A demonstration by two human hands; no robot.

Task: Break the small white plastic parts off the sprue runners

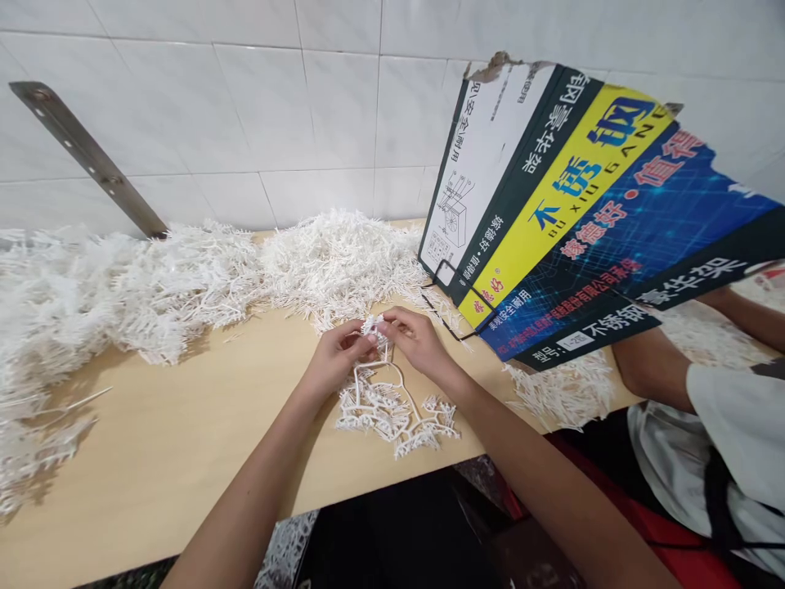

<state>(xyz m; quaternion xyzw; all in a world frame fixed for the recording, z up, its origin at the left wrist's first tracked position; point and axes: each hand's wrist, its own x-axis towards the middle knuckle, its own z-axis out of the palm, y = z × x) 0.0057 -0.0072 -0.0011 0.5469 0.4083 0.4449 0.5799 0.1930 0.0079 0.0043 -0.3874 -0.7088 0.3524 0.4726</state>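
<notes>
Pinching one white branched piece (380,413) over the counter (202,425) are two hands — left hand (334,356) and right hand (422,342), fingertips closed on its far end. One cardboard sheet (564,237) stands right, one metal bar (95,162) left.

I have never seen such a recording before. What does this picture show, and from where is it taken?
There is no machine: a person works with two bare hands, and a camera on their head looks forward and down. The left hand and right hand meet, fingertips pinching a small white piece. Below lies a white, branching, plastic-looking frame; whether they are joined is hard to tell. Heaps of thin white strands lie on the pale wood-coloured table. To the right is a tilted, printed cardboard panel in yellow, blue and white; past it, a white sleeve belongs to another person.
</notes>
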